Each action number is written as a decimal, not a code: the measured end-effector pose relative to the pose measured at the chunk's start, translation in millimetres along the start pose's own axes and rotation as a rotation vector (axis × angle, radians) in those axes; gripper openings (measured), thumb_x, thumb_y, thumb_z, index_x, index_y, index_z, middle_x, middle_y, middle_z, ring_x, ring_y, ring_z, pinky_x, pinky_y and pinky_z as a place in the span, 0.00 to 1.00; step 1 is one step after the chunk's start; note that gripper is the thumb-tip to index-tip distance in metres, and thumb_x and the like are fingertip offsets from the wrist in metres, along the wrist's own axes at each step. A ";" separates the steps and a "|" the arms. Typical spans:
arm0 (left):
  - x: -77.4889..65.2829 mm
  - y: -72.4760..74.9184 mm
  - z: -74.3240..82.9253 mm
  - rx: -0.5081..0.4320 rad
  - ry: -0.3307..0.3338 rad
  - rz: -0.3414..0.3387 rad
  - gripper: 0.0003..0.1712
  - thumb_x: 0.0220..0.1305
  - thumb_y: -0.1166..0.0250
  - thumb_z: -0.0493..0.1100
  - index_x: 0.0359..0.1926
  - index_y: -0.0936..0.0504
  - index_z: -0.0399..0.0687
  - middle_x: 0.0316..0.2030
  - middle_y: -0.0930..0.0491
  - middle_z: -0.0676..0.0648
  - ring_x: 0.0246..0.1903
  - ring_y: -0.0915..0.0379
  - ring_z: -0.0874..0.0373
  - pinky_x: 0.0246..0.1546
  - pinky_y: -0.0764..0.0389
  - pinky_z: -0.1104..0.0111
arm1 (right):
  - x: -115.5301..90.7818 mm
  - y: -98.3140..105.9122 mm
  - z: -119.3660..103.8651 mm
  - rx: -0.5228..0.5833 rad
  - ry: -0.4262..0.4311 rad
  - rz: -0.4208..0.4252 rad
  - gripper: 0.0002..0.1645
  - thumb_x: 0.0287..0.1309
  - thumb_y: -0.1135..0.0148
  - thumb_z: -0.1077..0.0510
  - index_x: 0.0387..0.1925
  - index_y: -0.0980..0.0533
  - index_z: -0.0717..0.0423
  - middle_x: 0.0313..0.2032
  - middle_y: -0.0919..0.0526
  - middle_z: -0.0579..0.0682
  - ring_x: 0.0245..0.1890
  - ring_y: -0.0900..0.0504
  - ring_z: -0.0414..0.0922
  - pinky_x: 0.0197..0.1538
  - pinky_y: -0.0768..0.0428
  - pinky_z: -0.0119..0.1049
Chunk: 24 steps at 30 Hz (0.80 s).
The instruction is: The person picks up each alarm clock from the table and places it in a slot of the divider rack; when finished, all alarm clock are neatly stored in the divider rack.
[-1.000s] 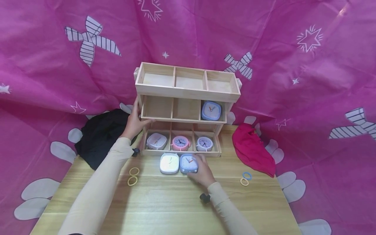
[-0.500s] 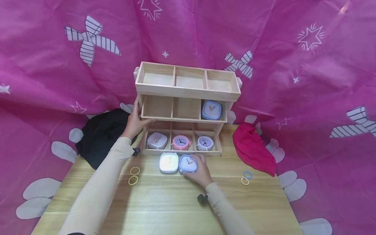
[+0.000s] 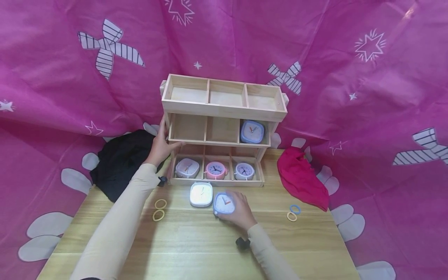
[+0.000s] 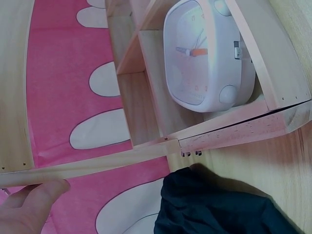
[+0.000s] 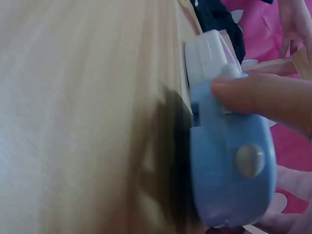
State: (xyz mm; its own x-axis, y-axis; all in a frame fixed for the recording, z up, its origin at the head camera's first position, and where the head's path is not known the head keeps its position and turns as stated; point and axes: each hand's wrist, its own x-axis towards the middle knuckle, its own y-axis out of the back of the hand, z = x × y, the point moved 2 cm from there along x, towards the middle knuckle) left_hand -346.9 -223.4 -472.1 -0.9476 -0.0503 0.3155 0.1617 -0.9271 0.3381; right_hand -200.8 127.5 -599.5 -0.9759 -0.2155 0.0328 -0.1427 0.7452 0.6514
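Observation:
My right hand [image 3: 242,212] grips a blue square alarm clock [image 3: 222,203] from its right side. In the right wrist view the thumb presses the side of this blue clock [image 5: 207,165], held over the table with its shadow below. To its left lies a white square alarm clock [image 3: 201,194] on the table. My left hand [image 3: 161,148] holds the left end of a three-tier wooden shelf [image 3: 224,110], thumb along the front of the middle tier. That tier's right compartment holds a blue clock [image 3: 252,132]. In the bottom tier sit a whitish clock [image 3: 187,168], a pink clock [image 3: 215,170] and a lilac clock [image 3: 244,171].
Black cloth [image 3: 120,161] lies left of the shelf, red cloth [image 3: 301,177] to the right. Two yellow rings [image 3: 158,215] lie on the table [image 3: 196,249] at left, a blue ring [image 3: 295,209] and a pale ring [image 3: 291,216] at right. A pink curtain [image 3: 224,35] hangs behind.
My right hand has drawn the blue clock slightly toward me, away from the shelf and apart from the white clock. My left hand stays on the shelf.

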 end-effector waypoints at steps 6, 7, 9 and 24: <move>0.2 -0.7 -0.7 0.000 -0.003 -0.009 0.77 0.58 0.19 0.34 0.87 0.66 0.75 0.84 0.45 0.36 0.78 0.38 0.33 0.72 0.28 0.35 | -9.0 3.2 -2.8 -0.027 -0.022 0.064 0.56 0.35 0.09 0.41 0.69 0.23 0.46 0.62 0.19 0.51 0.62 0.23 0.50 0.67 0.22 0.53; 0.6 -0.9 -0.6 0.001 -0.006 -0.009 0.77 0.58 0.19 0.35 0.87 0.66 0.75 0.84 0.45 0.36 0.78 0.38 0.33 0.72 0.28 0.35 | -9.4 4.6 -4.2 -0.032 -0.014 0.075 0.55 0.35 0.09 0.41 0.68 0.22 0.45 0.61 0.18 0.50 0.61 0.23 0.50 0.67 0.22 0.53; 0.5 -0.8 0.0 0.006 -0.009 -0.006 0.76 0.59 0.19 0.35 0.86 0.66 0.76 0.84 0.46 0.36 0.78 0.39 0.33 0.72 0.28 0.35 | -9.5 9.3 -9.5 -0.017 0.005 0.098 0.52 0.35 0.09 0.42 0.65 0.21 0.45 0.59 0.18 0.49 0.60 0.23 0.49 0.66 0.22 0.52; 1.0 0.0 0.4 -0.026 -0.018 -0.011 0.76 0.58 0.19 0.35 0.87 0.66 0.73 0.84 0.45 0.36 0.78 0.38 0.33 0.73 0.29 0.35 | 44.5 65.6 -95.2 0.078 0.328 0.348 0.35 0.37 0.09 0.56 0.46 0.21 0.53 0.65 0.22 0.58 0.70 0.27 0.59 0.73 0.31 0.63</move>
State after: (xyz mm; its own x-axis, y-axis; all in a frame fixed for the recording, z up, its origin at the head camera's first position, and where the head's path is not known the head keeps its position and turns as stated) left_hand -347.8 -223.3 -471.4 -0.9441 -0.0336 0.3279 0.1440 -0.9369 0.3185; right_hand -237.9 106.8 -483.2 -0.8663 -0.1232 0.4841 0.1591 0.8506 0.5011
